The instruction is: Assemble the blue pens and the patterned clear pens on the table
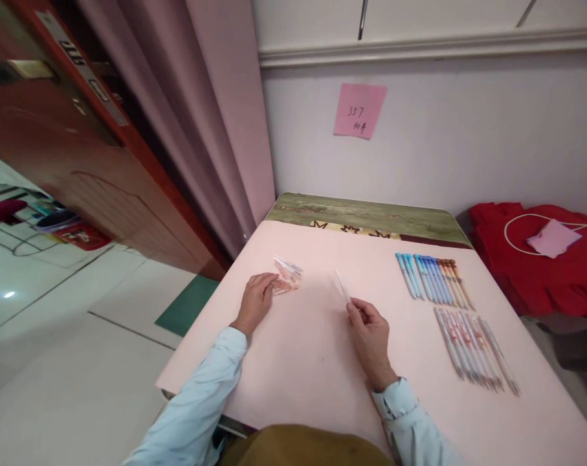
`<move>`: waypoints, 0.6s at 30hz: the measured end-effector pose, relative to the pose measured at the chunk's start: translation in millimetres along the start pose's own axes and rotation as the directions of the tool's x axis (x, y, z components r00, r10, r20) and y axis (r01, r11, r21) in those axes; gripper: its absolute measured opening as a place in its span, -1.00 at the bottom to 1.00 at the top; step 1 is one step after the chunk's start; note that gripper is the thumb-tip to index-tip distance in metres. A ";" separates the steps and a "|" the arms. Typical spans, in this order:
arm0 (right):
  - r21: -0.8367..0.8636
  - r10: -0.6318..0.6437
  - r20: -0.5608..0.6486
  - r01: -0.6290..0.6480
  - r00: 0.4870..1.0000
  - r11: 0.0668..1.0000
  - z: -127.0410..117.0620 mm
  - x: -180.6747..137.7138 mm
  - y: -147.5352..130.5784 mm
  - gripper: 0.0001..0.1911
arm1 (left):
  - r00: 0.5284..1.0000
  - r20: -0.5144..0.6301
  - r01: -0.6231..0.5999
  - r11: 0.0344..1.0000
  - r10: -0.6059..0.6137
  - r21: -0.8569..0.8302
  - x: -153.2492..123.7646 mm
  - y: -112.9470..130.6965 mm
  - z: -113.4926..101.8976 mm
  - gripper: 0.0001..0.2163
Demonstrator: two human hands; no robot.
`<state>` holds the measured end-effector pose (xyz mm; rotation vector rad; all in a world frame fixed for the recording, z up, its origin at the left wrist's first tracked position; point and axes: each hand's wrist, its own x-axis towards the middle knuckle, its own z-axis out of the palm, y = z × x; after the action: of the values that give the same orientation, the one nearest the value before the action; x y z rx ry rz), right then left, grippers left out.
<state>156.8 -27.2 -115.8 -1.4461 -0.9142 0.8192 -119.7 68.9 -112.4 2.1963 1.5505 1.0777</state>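
Note:
My left hand [257,301] lies at the left of the pink-covered table, its fingers curled onto the near edge of a small clear plastic bundle with reddish marks [287,276]. Whether the bundle is wrapping or loose pens, I cannot tell. In my right hand [369,333], a slim whitish pen [342,287] is pinched between thumb and fingers, its far end tilted up and left and slightly blurred. To the right of that hand, blue and brown pens [433,279] lie side by side in a row. Nearer me is a second row of clear-white pens with red marks [470,346].
A pale pink sheet [303,382] covers the table, leaving a green wood-patterned strip [371,213] at the back. Red cloth [555,278] with a white cord sits at the right. A wooden door [103,162] and a curtain [210,116] stand at the left.

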 end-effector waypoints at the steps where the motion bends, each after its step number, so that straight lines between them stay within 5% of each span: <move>1: 0.011 0.009 -0.001 -0.009 1.000 1.000 -0.1 -0.1 -0.8 -0.60 | 1.000 -0.006 0.019 1.000 -0.019 -0.011 0.2 0.9 -0.4 -0.69; 6: 0.074 0.049 0.010 -0.049 0.999 0.996 -0.5 -0.4 -5.1 -0.59 | 0.986 -0.031 0.166 0.985 -0.165 0.055 12.7 1.4 -10.0 -0.78; 12: 0.078 0.054 0.006 -0.054 0.999 0.995 -1.3 0.2 -5.9 -0.56 | 0.952 0.285 0.104 0.993 -0.114 0.048 34.3 1.1 -27.5 -0.86; 18: 0.072 0.050 0.006 -0.050 0.999 0.996 -1.5 -0.1 -7.1 -0.59 | 0.911 0.375 0.181 0.983 -0.172 0.013 42.1 -1.8 -29.7 -0.88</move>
<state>157.6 -27.9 -108.6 -1.4098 -0.8466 0.8843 -134.5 100.8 -74.7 2.0470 1.5144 0.5732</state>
